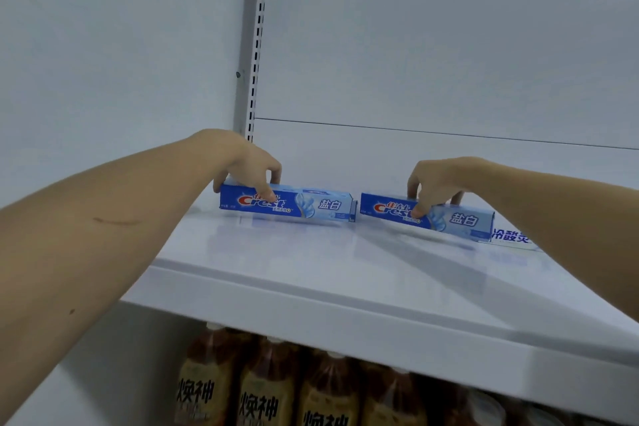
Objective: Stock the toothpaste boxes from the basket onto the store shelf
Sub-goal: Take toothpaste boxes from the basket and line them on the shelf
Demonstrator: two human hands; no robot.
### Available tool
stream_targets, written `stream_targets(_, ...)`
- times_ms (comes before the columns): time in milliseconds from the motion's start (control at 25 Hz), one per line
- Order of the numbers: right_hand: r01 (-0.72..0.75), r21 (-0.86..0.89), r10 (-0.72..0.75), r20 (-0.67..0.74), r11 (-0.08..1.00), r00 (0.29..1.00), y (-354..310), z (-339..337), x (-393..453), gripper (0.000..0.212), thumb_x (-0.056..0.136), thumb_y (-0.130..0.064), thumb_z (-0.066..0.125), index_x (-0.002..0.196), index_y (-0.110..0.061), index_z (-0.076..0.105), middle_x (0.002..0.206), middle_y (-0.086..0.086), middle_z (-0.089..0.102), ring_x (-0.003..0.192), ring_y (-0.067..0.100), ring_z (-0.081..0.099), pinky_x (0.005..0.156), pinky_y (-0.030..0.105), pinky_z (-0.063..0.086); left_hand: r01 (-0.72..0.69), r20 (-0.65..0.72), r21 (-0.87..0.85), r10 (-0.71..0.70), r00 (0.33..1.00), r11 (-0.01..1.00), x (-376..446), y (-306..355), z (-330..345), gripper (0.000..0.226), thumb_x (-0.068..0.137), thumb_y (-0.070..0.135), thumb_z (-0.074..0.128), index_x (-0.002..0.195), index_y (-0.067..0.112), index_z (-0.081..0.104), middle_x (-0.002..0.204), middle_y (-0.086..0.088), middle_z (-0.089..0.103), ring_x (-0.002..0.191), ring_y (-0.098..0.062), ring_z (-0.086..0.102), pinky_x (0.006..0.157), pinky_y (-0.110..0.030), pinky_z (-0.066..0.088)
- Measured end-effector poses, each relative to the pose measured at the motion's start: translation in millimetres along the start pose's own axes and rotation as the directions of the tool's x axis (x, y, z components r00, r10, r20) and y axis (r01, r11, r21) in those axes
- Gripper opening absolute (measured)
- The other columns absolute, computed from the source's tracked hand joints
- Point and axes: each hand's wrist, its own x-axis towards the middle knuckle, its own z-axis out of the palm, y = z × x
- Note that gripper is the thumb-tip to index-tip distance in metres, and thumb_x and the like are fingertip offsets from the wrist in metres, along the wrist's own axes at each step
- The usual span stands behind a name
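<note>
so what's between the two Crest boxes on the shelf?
Nothing: head view shows only a narrow bare strip of white shelf between left box and right box.

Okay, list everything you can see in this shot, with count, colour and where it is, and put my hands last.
Toothpaste boxes: two, blue and white, lying lengthwise side by side at the back of the shelf, left box and right box, a gap between them.
Third box: one, white with blue print, partly hidden behind the right arm.
Shelf: one, white.
Slotted upright: one, grey, back wall.
Bottles: at least four, brown with tan labels, on the level below.
Left hand: grips the left box.
Right hand: grips the right box.
</note>
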Motion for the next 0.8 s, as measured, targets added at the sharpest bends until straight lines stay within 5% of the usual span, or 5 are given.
stream_targets(280,-0.012,-0.083,0.014,0.028,0.996,1.0,-4,19,16,0.049,0.084,-0.03,0.076,0.127,-0.012,0.06,0.115,0.011,0.066,0.1,0.028,0.068,0.082,0.043,0.06,0.01,0.094,-0.032,-0.007,0.996,0.999,21,8,12,0.056,0.085,0.041,0.072,0.132,0.032,0.044,0.143,-0.005,0.044,0.127,-0.034,0.046,0.102,-0.061,0.042)
stream_targets(480,0.002,-0.05,-0.005,-0.052,0.999,0.999,-7,8,-7,0.053,0.088,-0.032,0.071,0.133,-0.008,0.054,0.112,0.008,0.06,0.106,0.027,0.065,0.089,0.04,0.056,-0.063,-0.005,0.001,0.063,0.998,0.998,2,16,8,0.068,0.082,0.052,0.07,0.14,0.033,0.041,0.15,0.0,0.039,0.132,-0.028,0.043,0.111,-0.05,0.035)
stream_targets(800,0.072,-0.041,-0.078,-0.172,0.997,0.982,-3,1,-92,0.051,0.09,-0.035,0.067,0.131,-0.005,0.058,0.138,0.014,0.054,0.12,0.031,0.058,0.094,0.038,0.05,-0.198,-0.184,-0.091,0.178,0.967,0.976,-81,70,8,0.064,0.087,0.059,0.059,0.141,0.03,0.043,0.146,0.0,0.046,0.128,-0.023,0.048,0.111,-0.044,0.036)
